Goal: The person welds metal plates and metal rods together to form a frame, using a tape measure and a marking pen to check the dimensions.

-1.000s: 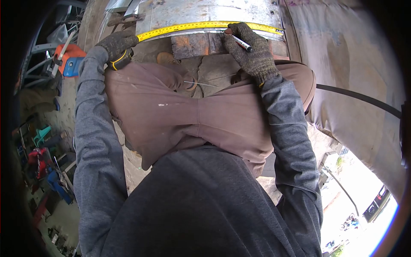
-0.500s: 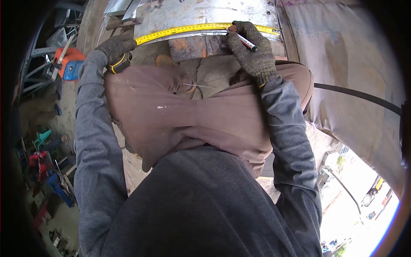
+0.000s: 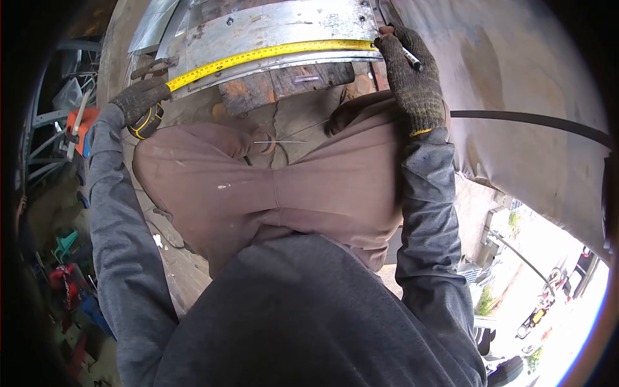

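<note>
My left hand (image 3: pixel 140 97), in a dark knitted glove, is closed on a black and yellow tape measure (image 3: pixel 148 122). Its yellow blade (image 3: pixel 271 50) runs out to the right across a flat metal sheet (image 3: pixel 284 22), along the near edge. At the blade's right end is my right hand (image 3: pixel 412 77), gloved too, with a bare thumb tip or fingertip showing. A white marker with a dark end (image 3: pixel 412 59) is gripped in it, lying across the fingers. The marker's writing tip is hard to make out beside the sheet's right edge.
Below the sheet lies a worn wooden block (image 3: pixel 284 84) with a small metal piece (image 3: pixel 306 79) on it. A large stained panel (image 3: pixel 509 84) stands at right, crossed by a black strap (image 3: pixel 529 120). An orange and blue object (image 3: pixel 82 126) is at left.
My right hand has gone rightward along the blade to its end, keeping the marker. My left hand still holds the tape measure. The whole view has shifted somewhat.
</note>
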{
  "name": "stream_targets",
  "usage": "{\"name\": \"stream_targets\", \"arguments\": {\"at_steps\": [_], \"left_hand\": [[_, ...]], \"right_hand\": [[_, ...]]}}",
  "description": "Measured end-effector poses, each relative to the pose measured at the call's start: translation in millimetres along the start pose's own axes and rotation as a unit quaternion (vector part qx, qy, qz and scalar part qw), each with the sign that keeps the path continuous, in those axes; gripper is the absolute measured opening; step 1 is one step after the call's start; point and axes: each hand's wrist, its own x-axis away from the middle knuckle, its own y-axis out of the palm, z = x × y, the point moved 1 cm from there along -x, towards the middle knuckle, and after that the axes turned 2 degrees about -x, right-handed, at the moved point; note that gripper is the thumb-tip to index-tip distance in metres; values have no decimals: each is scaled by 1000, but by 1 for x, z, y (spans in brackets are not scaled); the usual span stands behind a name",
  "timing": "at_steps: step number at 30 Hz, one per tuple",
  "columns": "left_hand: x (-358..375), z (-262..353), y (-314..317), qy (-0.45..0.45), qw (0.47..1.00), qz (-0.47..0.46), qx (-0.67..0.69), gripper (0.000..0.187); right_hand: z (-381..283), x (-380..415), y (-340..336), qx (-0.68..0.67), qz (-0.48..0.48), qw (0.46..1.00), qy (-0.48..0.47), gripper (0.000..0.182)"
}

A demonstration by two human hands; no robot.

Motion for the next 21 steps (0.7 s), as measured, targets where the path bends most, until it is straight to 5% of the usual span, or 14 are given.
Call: {"name": "stream_targets", "arguments": {"at_steps": [2, 9, 12, 15, 18, 21], "left_hand": [[-9, -10, -4, 78, 993, -46, -80, 36], [-6, -13, -3, 53, 998, 13, -39, 33], [-6, -4, -13, 102, 991, -21, -89, 33], [-5, 7, -20, 0, 996, -82, 26, 32], [-7, -1, -19, 98, 994, -31, -24, 33], [-7, 9, -21, 10, 997, -63, 46, 35]], "right_hand": [[10, 2, 2, 4, 12, 1000, -1, 32], [16, 19, 10, 108, -118, 971, -179, 37], [22, 20, 11, 76, -97, 987, -108, 39], [22, 29, 8, 90, -65, 986, -124, 30], [16, 35, 9, 147, -116, 969, -161, 29], [17, 42, 14, 145, -134, 967, -162, 31]]}}
